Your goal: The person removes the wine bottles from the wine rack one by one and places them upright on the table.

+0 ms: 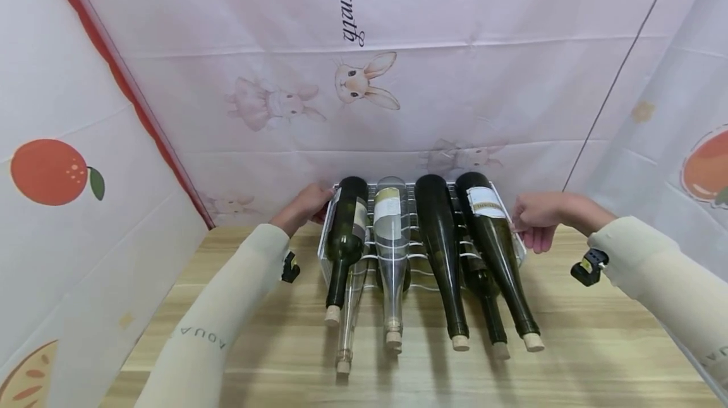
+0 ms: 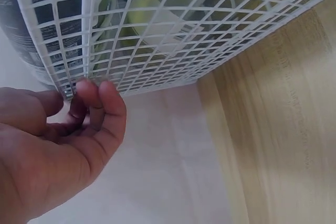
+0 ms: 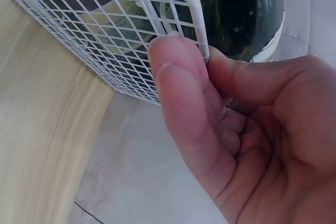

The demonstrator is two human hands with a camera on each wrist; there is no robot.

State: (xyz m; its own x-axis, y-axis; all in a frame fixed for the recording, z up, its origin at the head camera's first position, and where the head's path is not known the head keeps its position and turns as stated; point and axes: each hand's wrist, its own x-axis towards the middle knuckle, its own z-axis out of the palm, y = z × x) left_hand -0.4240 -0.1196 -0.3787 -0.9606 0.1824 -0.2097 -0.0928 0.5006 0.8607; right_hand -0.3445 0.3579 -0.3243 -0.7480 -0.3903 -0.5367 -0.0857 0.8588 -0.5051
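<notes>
A white wire rack full of corked bottles stands on the table against the back wall. My left hand grips the rack's left edge; in the left wrist view its thumb and curled fingertips pinch the rim. On the opposite edge, my right hand pinches the corner of the mesh side between thumb and fingers. Across the top lie a green bottle, a clear bottle, a dark bottle and a labelled green bottle, necks toward me. The lower bottles are partly hidden.
Below, a clear bottle and a dark green bottle poke their necks out over the wooden table. A printed cloth hangs close behind the rack. More cloth walls rise on the left and right.
</notes>
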